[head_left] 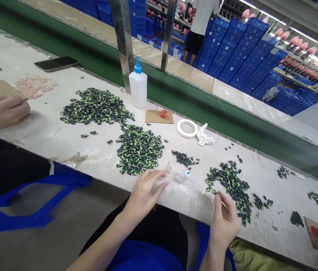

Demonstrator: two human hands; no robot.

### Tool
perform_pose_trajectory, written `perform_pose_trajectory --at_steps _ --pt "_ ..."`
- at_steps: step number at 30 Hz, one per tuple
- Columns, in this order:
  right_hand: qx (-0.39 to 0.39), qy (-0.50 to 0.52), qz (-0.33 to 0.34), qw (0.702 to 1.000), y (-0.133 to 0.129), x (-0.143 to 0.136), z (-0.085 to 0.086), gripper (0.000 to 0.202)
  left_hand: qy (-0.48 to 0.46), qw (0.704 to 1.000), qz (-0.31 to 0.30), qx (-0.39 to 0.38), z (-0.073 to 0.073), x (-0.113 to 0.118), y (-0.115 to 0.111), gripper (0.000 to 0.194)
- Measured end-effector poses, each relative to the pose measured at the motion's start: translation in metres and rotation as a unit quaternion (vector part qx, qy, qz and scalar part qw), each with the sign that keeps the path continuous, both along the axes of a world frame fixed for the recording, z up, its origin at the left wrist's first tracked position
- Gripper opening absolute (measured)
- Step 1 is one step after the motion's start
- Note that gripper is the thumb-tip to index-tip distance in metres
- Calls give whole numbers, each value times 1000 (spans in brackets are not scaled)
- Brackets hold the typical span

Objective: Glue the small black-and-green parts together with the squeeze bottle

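Observation:
My left hand (147,192) is over the table's near edge, thumb and forefinger apart. A small pale pointed thing (168,166) shows at its forefinger tip; I cannot tell whether it is touched. Just right of that hand is a small whitish bottle (183,175) with a blue tip. My right hand (225,216) is closed, finger and thumb pinching a small black-and-green piece (214,191). A spread of similar black-and-green pieces (232,182) lies beside it. Beyond my left hand is a larger pile of these pieces (139,148), with a heap of small dark pieces (183,158) to its right.
A white squeeze bottle (138,86) with a blue nozzle stands at the back by a metal post. Near it are cardboard with a red pot (163,113), a tape roll (187,128) and crumpled tissue (204,135). Other people's hands (3,111) work at both sides.

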State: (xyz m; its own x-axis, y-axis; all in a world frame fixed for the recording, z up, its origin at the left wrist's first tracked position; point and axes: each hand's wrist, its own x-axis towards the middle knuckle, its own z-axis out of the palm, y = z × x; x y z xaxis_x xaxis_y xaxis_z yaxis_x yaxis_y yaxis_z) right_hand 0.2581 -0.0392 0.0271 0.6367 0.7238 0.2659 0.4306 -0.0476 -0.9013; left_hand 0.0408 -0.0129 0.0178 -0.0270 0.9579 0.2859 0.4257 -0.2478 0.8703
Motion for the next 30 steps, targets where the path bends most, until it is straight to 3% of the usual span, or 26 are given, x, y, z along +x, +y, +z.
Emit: perform_pose_trajectory --at_steps 2,4,8,12,17,23,30 --pt "1 -59 -43 997 4 3 2 40 75 991 95 49 -7 -12 8 19" --pt "-2 -127 0 992 7 -3 0 45 129 978 145 73 -12 -18 15 14" --pt "-12 -188 144 971 19 -26 -15 51 191 966 154 74 -12 -15 27 7" --pt "2 -208 169 963 37 -42 -31 48 216 960 166 56 -13 -5 35 9" --pt "-12 -135 189 972 44 -48 -30 33 220 963 146 57 -14 -1 37 13" --pt "-37 119 235 964 26 -42 -23 29 218 975 20 42 -14 6 23 18" --pt "18 117 171 978 22 -16 -41 24 147 989 -26 0 -21 9 22 17"
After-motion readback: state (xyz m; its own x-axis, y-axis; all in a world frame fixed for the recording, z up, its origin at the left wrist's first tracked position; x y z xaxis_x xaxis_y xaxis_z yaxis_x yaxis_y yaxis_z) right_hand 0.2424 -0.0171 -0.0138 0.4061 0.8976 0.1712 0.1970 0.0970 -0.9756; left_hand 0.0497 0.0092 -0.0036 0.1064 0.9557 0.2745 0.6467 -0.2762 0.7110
